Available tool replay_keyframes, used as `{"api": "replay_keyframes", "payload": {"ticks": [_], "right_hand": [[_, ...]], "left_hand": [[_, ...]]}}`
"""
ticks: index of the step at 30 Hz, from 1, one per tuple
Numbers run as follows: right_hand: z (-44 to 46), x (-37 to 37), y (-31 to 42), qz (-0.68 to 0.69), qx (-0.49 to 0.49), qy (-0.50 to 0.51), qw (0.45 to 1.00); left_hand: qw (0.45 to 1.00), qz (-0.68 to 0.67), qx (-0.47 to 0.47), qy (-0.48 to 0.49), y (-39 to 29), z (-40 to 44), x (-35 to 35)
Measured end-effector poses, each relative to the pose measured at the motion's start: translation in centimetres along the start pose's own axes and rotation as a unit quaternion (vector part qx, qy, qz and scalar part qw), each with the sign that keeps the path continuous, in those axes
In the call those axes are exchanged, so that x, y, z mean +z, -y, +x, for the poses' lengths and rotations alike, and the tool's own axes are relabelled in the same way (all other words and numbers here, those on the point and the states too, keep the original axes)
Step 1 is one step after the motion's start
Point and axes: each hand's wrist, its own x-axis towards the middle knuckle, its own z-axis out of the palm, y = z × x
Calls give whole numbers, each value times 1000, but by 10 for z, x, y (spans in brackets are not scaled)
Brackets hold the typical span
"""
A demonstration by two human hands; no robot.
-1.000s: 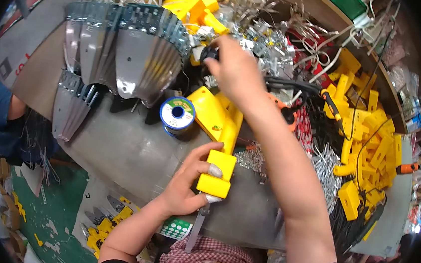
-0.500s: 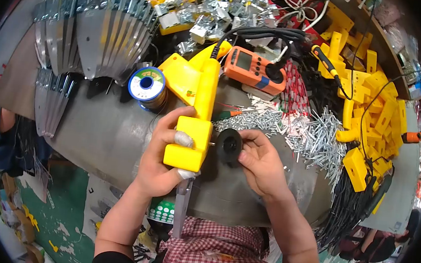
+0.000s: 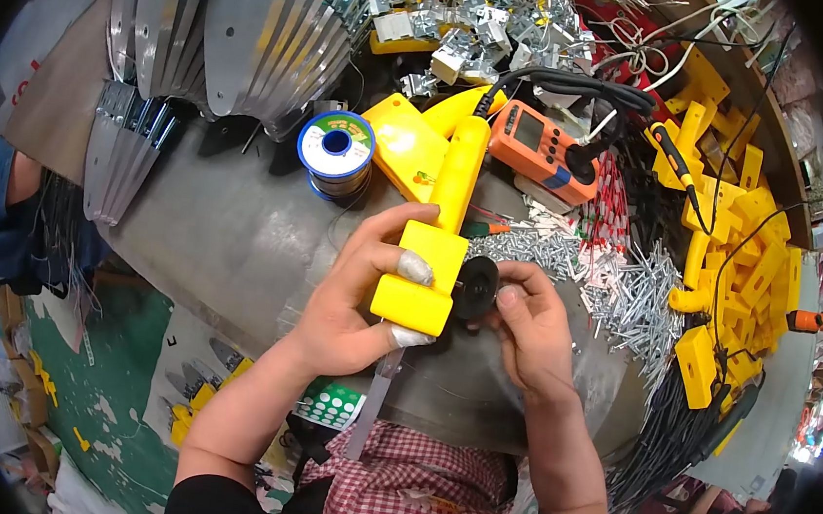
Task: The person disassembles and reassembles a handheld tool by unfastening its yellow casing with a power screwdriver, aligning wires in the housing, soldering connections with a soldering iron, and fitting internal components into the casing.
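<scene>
My left hand [image 3: 354, 296], with silvery wrapping on two fingers, is closed around a blocky yellow plastic tool body [image 3: 431, 254]. A yellow handle with a black cord stretches above it, and a flat greyish blade [image 3: 375, 406] sticks out below the hand. At the body's right side is a round black disc [image 3: 477, 287] with a raised centre. The thumb and fingers of my right hand [image 3: 537, 337] are closed at the disc's right edge. Whether the disc is fastened to the body I cannot tell.
A blue-rimmed solder spool [image 3: 336, 148], an orange multimeter [image 3: 545, 151] and loose screws [image 3: 643, 292] lie around the hands. Grey metal blades [image 3: 245, 37] stand at the left. Yellow plastic parts [image 3: 749, 257] and a screwdriver-like orange-black tool [image 3: 672, 157] are at the right.
The black disc has come up against the yellow body; a small gap showed between them before. My right fingers have shifted to its lower right edge. The whole view has shifted.
</scene>
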Motion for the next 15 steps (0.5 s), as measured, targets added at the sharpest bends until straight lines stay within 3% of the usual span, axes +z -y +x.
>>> {"api": "replay_keyframes", "payload": {"ticks": [5, 15], "right_hand": [[5, 2, 0, -40, 3, -2, 999], [3, -1, -3, 26, -31, 33, 999]], "left_hand": [[1000, 19, 2, 4, 0, 0, 0], [1000, 10, 5, 0, 0, -1, -1]]}}
